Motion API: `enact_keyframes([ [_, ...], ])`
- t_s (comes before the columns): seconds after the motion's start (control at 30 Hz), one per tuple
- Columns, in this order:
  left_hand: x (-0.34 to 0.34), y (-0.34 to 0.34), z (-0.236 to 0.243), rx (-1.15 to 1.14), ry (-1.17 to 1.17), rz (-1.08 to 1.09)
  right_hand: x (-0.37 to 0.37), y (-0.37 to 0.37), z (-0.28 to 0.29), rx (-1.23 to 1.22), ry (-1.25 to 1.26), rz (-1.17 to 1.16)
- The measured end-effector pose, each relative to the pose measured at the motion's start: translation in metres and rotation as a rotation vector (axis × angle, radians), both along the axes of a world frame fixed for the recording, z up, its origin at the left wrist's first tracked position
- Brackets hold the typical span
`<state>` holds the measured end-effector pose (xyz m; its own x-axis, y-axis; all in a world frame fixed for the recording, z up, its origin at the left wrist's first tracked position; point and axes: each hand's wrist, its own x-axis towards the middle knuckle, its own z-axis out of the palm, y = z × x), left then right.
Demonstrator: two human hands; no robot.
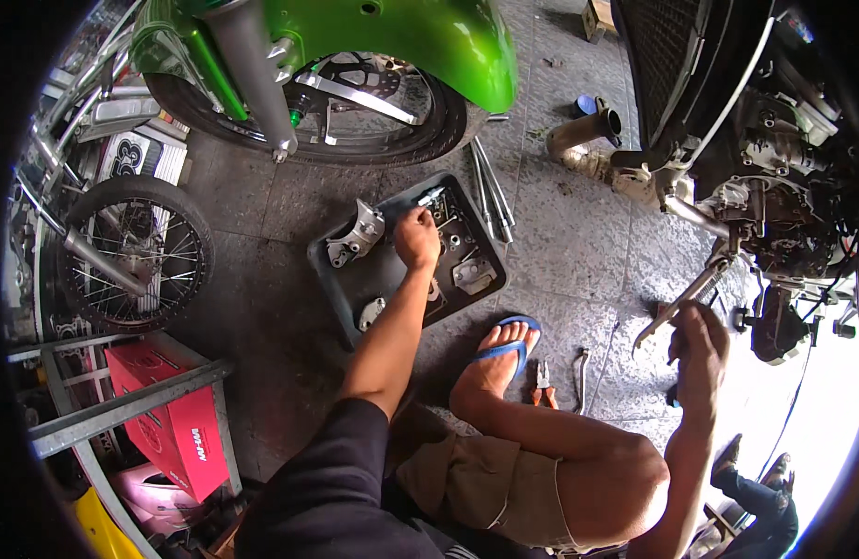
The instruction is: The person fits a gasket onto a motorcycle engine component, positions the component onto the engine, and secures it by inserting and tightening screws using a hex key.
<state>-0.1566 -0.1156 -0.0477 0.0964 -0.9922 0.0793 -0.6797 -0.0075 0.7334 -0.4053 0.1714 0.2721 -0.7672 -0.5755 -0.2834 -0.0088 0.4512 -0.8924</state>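
Had left hand down in black tray, fingers curled in over small metal parts toward tray's far end; couldn't tell from my side if it pinched one. Right hand was out by engine, fingers bent, right at metal lever, couldn't tell if I gripped it. Chunky casting sat in tray, left of left hand. Orange-handled pliers lay near blue flip-flop.

We log blown-out white glare near 4 o'clock; engine at 3 sits dark beside it. Floor pale, sheeny toward 3, dim toward 9. Highlights on green fender at 12. Fisheye warps edges; black rim encircles our view.
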Motion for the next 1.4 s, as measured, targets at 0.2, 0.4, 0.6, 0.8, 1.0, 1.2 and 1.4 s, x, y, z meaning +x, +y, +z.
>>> enact_keyframes([
  [0.2, -0.022, -0.012, 0.024, 0.250, -0.122, -0.028, 0.010, 0.035, -0.016, 0.038, -0.071, -0.072],
  [0.4, -0.010, -0.024, 0.011, 0.251, -0.168, -0.112, 0.018, 0.047, -0.016, 0.046, -0.114, -0.092],
  [0.6, -0.023, -0.018, 0.017, 0.201, -0.234, -0.213, 0.014, 0.056, -0.027, -0.046, -0.132, -0.091],
  [0.8, -0.079, 0.086, 0.104, 0.595, 0.760, -0.401, 0.031, 0.002, -0.037, -0.025, 0.184, 0.208],
  [1.0, -0.154, 0.135, 0.262, 0.911, 1.206, -0.726, 0.024, -0.034, -0.001, -0.258, 0.582, 0.214],
  [1.2, -0.171, 0.123, 0.311, 0.867, 1.135, -0.908, 0.004, -0.039, 0.033, -0.408, 0.608, 0.073],
  [1.4, -0.198, 0.125, 0.351, 0.429, 1.133, -0.795, -0.019, -0.057, 0.043, -0.555, 0.630, -0.043],
])
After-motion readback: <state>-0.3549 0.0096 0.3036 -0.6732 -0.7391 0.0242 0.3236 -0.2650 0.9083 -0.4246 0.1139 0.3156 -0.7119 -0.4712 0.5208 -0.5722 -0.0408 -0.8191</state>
